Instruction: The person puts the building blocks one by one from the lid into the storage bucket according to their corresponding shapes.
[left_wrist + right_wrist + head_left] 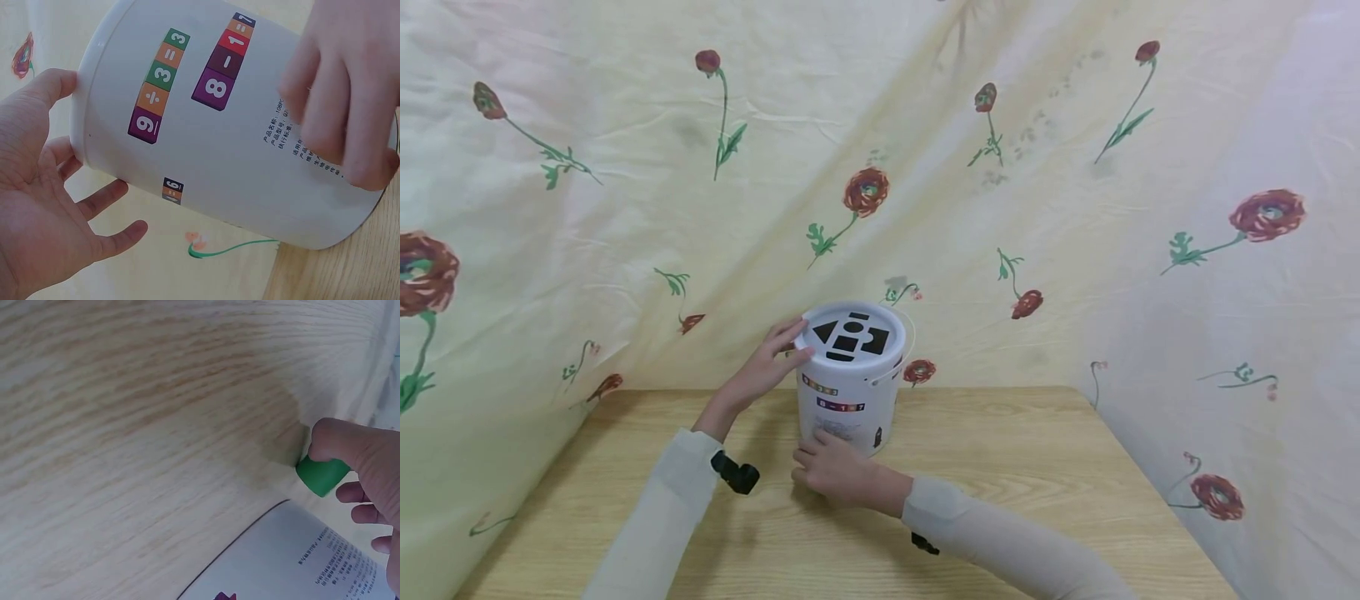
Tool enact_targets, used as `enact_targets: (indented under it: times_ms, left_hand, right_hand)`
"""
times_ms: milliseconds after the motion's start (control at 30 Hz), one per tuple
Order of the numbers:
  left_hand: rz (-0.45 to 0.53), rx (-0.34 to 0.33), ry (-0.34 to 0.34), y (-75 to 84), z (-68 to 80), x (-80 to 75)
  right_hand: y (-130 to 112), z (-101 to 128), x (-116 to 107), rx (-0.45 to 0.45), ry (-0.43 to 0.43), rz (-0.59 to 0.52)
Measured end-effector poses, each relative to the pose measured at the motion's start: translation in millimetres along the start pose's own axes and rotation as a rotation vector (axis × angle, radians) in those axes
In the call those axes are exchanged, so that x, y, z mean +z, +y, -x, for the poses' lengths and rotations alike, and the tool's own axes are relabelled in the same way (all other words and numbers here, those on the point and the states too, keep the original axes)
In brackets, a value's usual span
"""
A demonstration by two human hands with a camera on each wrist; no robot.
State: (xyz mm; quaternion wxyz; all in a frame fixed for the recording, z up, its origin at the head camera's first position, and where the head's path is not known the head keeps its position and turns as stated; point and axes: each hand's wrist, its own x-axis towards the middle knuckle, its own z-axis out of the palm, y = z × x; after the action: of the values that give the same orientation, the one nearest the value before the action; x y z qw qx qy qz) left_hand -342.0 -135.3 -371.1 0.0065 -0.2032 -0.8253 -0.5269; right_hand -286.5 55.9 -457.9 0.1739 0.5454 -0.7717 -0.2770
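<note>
A white lidded bucket (880, 417) stands upright on the wooden table, its lid (808, 339) cut with dark shaped openings. At the lid's left edge, my left hand (762, 367) touches the rim with its thumb and fingers spread. Printed sums run down the bucket's side in the left wrist view. Low at the front of the bucket is my right hand (838, 472). It pinches a small green block (322, 475) with a rounded side, seen in the right wrist view; the head view hides this block behind the hand.
The wooden table (1000, 483) reaches back to a flower-patterned cloth (760, 225) hanging behind and at both sides. A thin wire handle (912, 333) stands out from the bucket's right side. A dark wrist camera (737, 473) sits on the left sleeve.
</note>
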Motion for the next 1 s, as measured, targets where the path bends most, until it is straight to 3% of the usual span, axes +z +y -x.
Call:
enact_targets:
  times_ms: [200, 367, 800, 1000]
  left_hand:
    - [0.014, 0.013, 0.002, 1.2, 0.0, -0.6]
    - [0.022, 0.007, 0.0, 2.6, 0.9, -0.5]
    - [0.007, 0.001, -0.005, 0.1, -0.2, -0.6]
    - [0.001, -0.004, -0.005, 0.3, 0.0, 0.0]
  right_hand:
    - [4, 3, -7, 0.085, 0.021, -0.077]
    - [6, 8, -8, 0.145, 0.087, -0.188]
    - [15, 28, -28, 0.278, 0.445, -0.53]
    - [29, 34, -37, 0.319, 0.655, -0.513]
